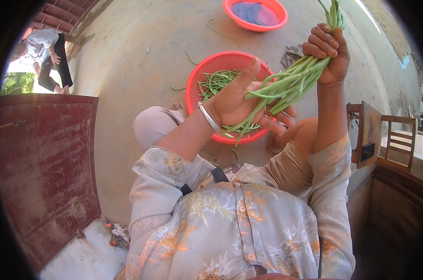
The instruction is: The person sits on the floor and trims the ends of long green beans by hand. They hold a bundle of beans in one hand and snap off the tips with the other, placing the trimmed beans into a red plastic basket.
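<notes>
My right hand (328, 52) is closed around a bunch of long green beans (299, 77), raised at the upper right. The bunch hangs down and to the left from the fist, and its loose ends lie across the palm and fingers of my left hand (244, 98). That hand is open, palm up, with a bangle on its wrist. Beneath it stands a red plastic colander basket (194, 75) on the floor, between my legs. More green beans (215, 82) lie inside it, partly hidden by my left hand and forearm.
Beyond the basket is a red plastic basin (283, 21) with water and dark cloth. Single beans (223, 33) and a grey rag (292, 55) lie on the concrete floor. A dark red door panel (46, 168) stands left, a wooden chair (369, 136) right. Another person (50, 56) bends over at upper left.
</notes>
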The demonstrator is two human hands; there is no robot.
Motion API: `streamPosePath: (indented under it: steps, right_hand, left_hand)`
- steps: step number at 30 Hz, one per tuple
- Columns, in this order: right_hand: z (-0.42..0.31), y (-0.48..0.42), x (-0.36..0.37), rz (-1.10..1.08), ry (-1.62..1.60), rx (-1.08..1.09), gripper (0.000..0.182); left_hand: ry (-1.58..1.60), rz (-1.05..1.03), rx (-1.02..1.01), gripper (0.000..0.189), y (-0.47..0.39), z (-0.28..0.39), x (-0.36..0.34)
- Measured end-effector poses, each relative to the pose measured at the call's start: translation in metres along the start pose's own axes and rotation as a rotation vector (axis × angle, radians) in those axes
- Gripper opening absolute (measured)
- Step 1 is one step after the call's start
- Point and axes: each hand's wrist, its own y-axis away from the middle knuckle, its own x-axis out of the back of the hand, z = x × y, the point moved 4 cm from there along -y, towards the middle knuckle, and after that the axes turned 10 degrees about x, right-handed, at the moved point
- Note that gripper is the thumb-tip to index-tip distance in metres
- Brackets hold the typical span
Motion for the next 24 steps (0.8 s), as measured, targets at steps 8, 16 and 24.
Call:
streamPosePath:
  steps: [8, 16, 24]
  right_hand:
    - [-0.003, 0.004, 0.007, 0.077, 0.002, 0.022, 0.016]
    - [-0.024, 0.003, 0.015, 0.185, 0.012, 0.095, 0.014]
    - [-0.082, 0.017, 0.044, 0.479, 0.098, 0.284, 0.014]
  left_hand:
    - [-0.111, 0.001, -0.002, 0.077, 0.004, 0.000, 0.006]
    - [-0.071, 0.100, 0.014, 0.083, 0.014, 0.004, 0.022]
    - [-0.153, 0.135, 0.030, 0.053, 0.025, 0.003, 0.032]
